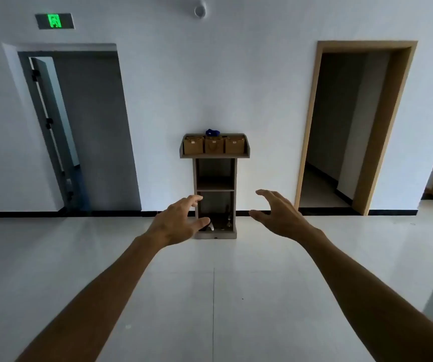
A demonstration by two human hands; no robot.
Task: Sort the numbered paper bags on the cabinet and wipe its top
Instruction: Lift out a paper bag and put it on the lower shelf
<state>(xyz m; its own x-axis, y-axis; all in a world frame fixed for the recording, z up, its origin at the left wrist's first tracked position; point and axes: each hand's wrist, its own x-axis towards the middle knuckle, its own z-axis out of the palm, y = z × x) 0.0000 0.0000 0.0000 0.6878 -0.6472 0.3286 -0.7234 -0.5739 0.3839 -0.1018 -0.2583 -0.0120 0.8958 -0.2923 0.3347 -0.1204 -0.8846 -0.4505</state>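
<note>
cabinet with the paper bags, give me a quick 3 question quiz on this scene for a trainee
1. How many paper bags stand on the cabinet top?
2. True or false: the left hand holds the blue cloth.
3. Where does the blue cloth lie? A) on the floor B) behind the middle bag on the cabinet top C) on the cabinet's middle shelf

Key
1. Three, side by side in a row.
2. False. Both the left hand and the right hand are open and empty, stretched out toward the cabinet and not touching it.
3. B
</note>
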